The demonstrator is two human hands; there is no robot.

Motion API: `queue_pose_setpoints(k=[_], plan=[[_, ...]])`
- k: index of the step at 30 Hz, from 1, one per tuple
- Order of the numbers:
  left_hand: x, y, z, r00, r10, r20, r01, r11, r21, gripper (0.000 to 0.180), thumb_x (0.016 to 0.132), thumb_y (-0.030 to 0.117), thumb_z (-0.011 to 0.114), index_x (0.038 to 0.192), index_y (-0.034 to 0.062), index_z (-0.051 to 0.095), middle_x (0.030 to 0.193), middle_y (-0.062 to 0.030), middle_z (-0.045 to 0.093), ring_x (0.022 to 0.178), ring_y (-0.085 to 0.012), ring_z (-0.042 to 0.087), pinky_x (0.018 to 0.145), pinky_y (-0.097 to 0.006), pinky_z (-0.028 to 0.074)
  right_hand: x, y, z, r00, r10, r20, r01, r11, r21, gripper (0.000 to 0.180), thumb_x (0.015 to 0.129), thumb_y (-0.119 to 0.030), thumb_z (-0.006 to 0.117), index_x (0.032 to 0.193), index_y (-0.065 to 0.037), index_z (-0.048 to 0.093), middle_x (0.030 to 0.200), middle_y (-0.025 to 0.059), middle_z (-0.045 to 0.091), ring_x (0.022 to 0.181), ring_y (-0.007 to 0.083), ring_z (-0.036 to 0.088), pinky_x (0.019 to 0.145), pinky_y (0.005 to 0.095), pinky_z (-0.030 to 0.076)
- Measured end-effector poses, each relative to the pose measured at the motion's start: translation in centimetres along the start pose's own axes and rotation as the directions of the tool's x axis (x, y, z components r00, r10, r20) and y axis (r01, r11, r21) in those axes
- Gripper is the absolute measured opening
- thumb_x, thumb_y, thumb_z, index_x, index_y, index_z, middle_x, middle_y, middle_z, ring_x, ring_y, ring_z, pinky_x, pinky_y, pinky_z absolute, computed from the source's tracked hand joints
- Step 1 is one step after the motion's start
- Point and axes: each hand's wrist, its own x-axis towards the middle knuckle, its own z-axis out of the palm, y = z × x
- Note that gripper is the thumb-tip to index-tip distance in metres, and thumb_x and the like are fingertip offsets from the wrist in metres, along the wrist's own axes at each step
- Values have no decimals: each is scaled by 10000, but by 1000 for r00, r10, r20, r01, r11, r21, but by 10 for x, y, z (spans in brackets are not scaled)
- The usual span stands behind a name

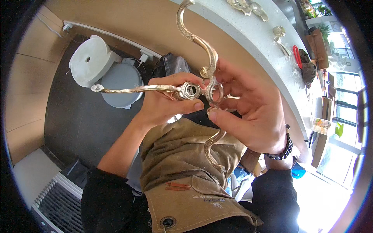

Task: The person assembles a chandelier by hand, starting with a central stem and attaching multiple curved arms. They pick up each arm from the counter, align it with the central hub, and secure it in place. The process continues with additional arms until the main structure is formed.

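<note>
Between my hands, above my lap, is a shiny gold and silver coloured branched metal piece (pixel 191 90) with curved arms and round openings at its middle. One arm points left, one curls up toward the bench, and one hangs down in front of my apron. My left hand (pixel 165 105) is closed on the left arm, its thumb and fingers just beside the round socket. On the other side, my right hand (pixel 252 112) pinches the piece near the open ring. Its fingertips are partly hidden behind the metal, and whether the parts are joined cannot be made out.
A pale curved worktop (pixel 248 35) runs along the right, carrying metal parts (pixel 258 11), a small glass jar (pixel 278 31) and red-handled scissors (pixel 297 57). On the floor to the left stand a white round container (pixel 87 72) and a grey-lidded bin (pixel 120 83). My tan apron (pixel 178 147) covers my lap.
</note>
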Motion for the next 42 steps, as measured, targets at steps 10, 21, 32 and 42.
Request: queue_pose_setpoints(k=[10, 21, 32, 42], plan=[[0, -7, -2, 1000, 5, -18, -5, 999, -37, 434, 745, 83, 866, 1132, -3, 690, 1025, -46, 696, 913, -90, 623, 793, -238, 522, 0, 8, 24, 937, -234, -258, 151, 941, -302, 466, 784, 135, 663, 1244, 76, 621, 1038, 130, 665, 824, 123, 662, 670, 214, 560], [-1, 5, -8, 998, -55, 24, 55, 998, -28, 454, 750, 88, 865, 1153, -14, 682, 991, -49, 695, 894, -99, 627, 777, -249, 535, 9, 10, 35, 902, -366, -229, 208, 834, -512, 403, 749, 91, 701, 1145, 17, 696, 765, 54, 680, 678, 83, 657, 619, 212, 532], [-2, -10, -20, 995, -25, 96, 47, 973, -227, 530, 755, 102, 850, 1227, -18, 639, 1065, -57, 688, 1000, -128, 631, 891, -296, 500, 12, 17, 46, 858, -457, -233, 279, 796, -537, 388, 724, 91, 730, 1105, 26, 693, 853, 94, 689, 667, 96, 618, 587, 225, 526], [-2, -14, -24, 987, -77, 143, 125, 924, -362, 583, 756, 64, 834, 1280, -20, 593, 1111, -76, 669, 1029, -136, 622, 900, -286, 498, 8, 15, 48, 888, -385, -253, 161, 774, -612, 403, 751, 41, 747, 1145, -34, 706, 817, 66, 693, 535, 50, 539, 485, 206, 438]])
